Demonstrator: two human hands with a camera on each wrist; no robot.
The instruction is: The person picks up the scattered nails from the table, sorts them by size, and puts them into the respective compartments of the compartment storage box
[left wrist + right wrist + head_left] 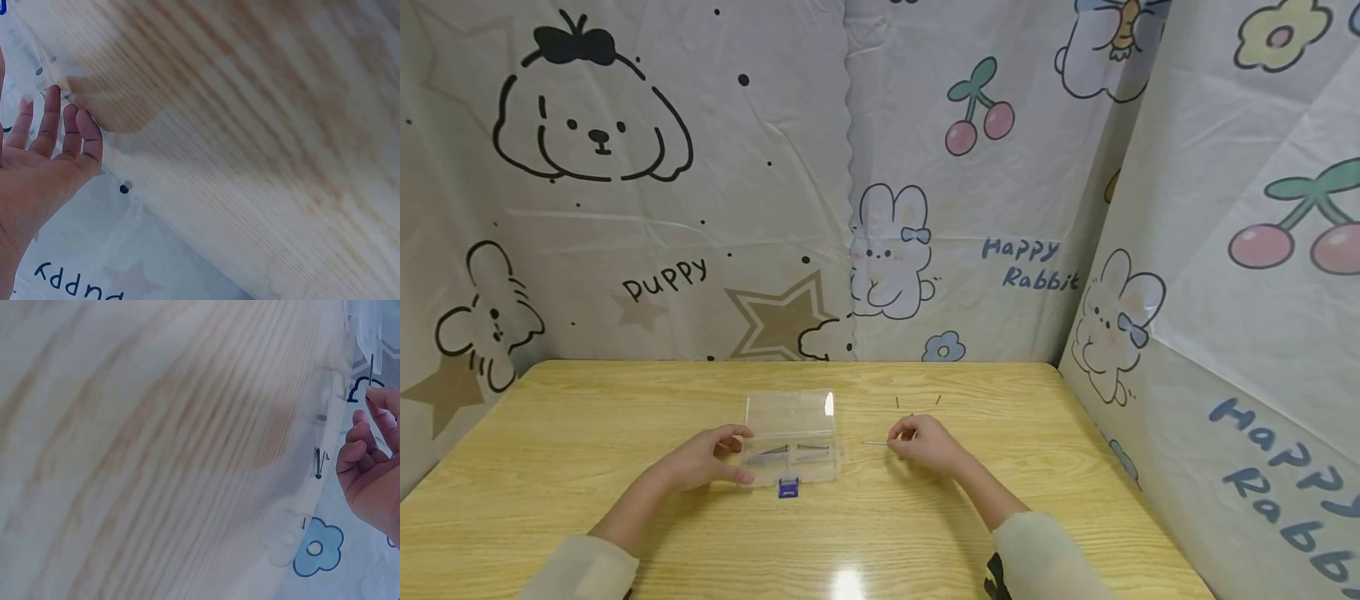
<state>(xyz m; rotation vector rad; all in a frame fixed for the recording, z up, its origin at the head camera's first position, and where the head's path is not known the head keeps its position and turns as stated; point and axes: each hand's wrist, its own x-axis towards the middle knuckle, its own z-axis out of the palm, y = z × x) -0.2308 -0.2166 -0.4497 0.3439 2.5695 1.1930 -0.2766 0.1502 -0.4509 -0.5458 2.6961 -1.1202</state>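
A clear plastic box (811, 478) lies on the table with its lid (790, 412) raised at the back and a blue latch (787, 488) at the front. Thin dark nails (772, 451) lie in its left compartment, and more nails (812, 447) are in the right one. My left hand (703, 458) holds the box by its left side, thumb near the front corner and fingers near the back. Right of the box, my right hand (922, 442) pinches a thin metal nail (872, 442) between thumb and forefinger, its free end pointing left toward the box.
Beyond the right hand, a loose nail (897, 402) and another nail (937, 400) lie on the wooden table (647, 400). A printed cloth (760, 208) hangs along the back edge, and another cloth (1232, 333) hangs on the right.
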